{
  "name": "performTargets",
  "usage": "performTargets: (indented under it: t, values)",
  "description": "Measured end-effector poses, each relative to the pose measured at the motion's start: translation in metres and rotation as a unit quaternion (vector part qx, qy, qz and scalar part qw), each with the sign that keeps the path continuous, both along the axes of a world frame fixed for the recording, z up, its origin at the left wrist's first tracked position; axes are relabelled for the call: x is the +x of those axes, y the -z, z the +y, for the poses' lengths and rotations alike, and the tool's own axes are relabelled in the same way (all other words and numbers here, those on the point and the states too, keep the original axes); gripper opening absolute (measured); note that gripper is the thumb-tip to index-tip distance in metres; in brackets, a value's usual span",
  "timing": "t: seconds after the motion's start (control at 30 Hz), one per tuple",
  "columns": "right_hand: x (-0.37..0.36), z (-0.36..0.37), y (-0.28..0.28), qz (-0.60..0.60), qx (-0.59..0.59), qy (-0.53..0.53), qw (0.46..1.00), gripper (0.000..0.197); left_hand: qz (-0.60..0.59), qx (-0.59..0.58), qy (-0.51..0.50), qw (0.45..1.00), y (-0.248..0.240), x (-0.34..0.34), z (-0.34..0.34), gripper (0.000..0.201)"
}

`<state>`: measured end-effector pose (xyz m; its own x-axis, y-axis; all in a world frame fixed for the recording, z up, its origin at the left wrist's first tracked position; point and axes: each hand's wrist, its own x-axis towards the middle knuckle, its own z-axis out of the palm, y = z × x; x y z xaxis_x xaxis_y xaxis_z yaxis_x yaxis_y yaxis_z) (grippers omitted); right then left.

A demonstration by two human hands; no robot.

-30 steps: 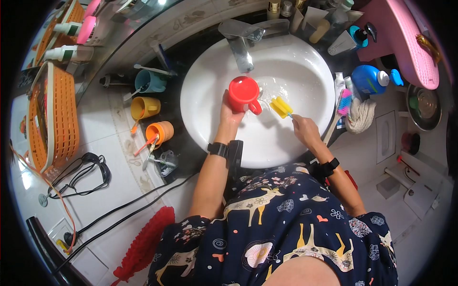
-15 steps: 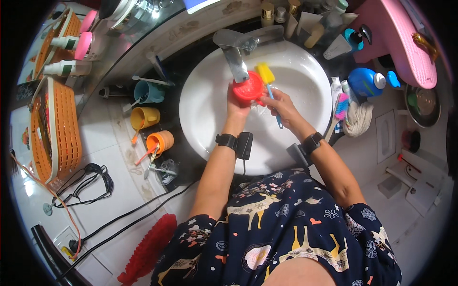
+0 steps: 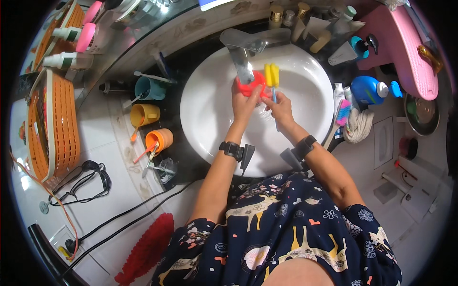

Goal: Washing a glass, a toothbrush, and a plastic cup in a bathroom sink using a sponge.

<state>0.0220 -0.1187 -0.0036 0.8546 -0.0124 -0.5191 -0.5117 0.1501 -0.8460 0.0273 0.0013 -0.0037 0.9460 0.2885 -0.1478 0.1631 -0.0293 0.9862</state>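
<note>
My left hand is wrapped round a red cup, its thumb lying across the near side. The cup sits right under the spout of the metal faucet and looks tilted, so its inside is mostly hidden. My right hand is closed on the thin blue handle of a yellow sponge brush, its fingers close beside the cup. The sponge head points away from me, right of the cup. Both hands are over the white washbasin, and splashing water shows just below the cup.
Left of the basin stand a teal cup, a yellow mug and an orange cup with toothbrushes. To the right are a blue bottle, a pink-and-blue brush and a pale cloth. Bottles line the back ledge.
The red cup has tipped, so its opening no longer faces up as fully. My left thumb has come across it. The sponge brush has turned more upright and shifted slightly right.
</note>
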Motion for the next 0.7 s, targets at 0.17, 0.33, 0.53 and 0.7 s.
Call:
performTargets:
  t: [0.17,0.33,0.53,0.7]
  values:
    - [0.002,0.007,0.0,-0.044,-0.071,-0.023,0.996,0.018,-0.06,0.327,0.074,0.94,-0.006,0.016,0.007,0.063]
    - [0.006,0.011,-0.011,-0.059,-0.071,-0.023,0.995,0.02,-0.011,0.255,0.11,0.961,-0.011,0.033,0.013,0.054]
    - [0.0,0.005,-0.007,-0.012,-0.009,-0.004,1.0,0.019,-0.004,0.338,0.226,0.914,-0.027,0.039,0.007,0.055]
    - [0.006,-0.001,-0.008,-0.197,-0.31,-0.064,0.928,0.023,0.069,0.234,0.168,0.955,0.001,0.033,0.01,0.053]
